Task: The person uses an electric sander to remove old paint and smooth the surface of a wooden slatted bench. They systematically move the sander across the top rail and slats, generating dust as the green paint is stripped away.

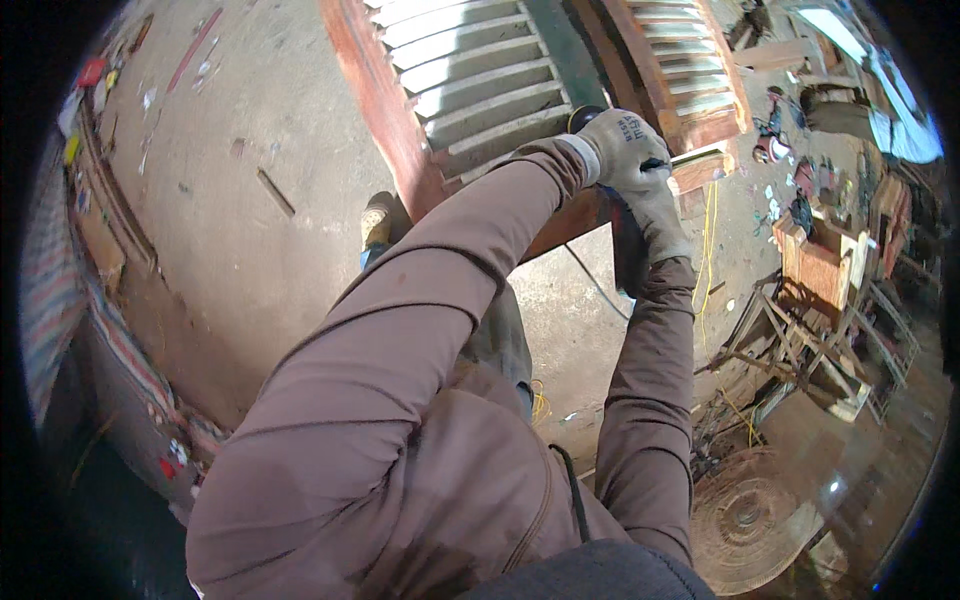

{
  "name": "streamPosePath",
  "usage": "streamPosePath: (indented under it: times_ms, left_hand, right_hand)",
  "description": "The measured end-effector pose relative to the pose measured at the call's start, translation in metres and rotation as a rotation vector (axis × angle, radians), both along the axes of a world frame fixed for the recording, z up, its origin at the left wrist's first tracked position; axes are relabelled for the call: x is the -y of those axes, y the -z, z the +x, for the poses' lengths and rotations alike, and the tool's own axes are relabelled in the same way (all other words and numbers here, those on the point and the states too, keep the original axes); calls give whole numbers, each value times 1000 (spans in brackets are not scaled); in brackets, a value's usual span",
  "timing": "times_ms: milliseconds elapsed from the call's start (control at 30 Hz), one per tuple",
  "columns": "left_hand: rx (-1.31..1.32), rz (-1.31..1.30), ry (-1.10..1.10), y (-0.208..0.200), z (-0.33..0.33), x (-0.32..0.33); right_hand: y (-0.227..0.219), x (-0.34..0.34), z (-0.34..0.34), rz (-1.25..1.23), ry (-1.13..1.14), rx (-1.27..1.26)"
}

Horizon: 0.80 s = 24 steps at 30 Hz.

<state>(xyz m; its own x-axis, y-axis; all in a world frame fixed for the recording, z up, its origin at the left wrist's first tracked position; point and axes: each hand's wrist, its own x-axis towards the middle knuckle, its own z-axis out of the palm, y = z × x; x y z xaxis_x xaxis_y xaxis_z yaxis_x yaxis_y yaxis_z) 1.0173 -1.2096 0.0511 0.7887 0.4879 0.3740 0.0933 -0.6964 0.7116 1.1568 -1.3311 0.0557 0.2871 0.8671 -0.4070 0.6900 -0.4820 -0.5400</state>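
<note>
Both my hands wear pale work gloves and are close together over the near end of a louvred wooden shutter [490, 100]. My left hand [622, 150] is closed at the front of a dark, corded power tool [628, 255], mostly hidden by the gloves. A small black and yellow round part [585, 118] shows beside that hand. Just behind it, my right hand [660, 215] is wrapped round the tool's body. A dark cord [598, 280] hangs below. The tool's exact kind and its contact with the wood are hidden.
Another louvred panel [690, 60] lies to the right, beside a dark green strip [565, 45]. Yellow cord [708, 250] trails on the floor. Farther right are a wooden box [815, 265], stacked timber frames and a round sawn log [745, 515]. A wood scrap [275, 192] lies left.
</note>
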Motion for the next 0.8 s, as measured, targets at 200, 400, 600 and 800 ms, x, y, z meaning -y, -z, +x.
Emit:
streamPosePath:
  times_ms: [200,400,600,800]
  left_hand:
    - [-15,-25,343,13,22,22]
    - [-92,-52,635,-4,16,51]
    - [-122,33,620,-16,-27,-39]
    - [-194,236,636,-16,-18,-95]
  right_hand:
    - [19,59,-12,110,201,-131]
    - [-1,87,-69,29,397,-17]
    - [-10,9,-103,-32,494,12]
    - [-27,-64,-106,-91,538,79]
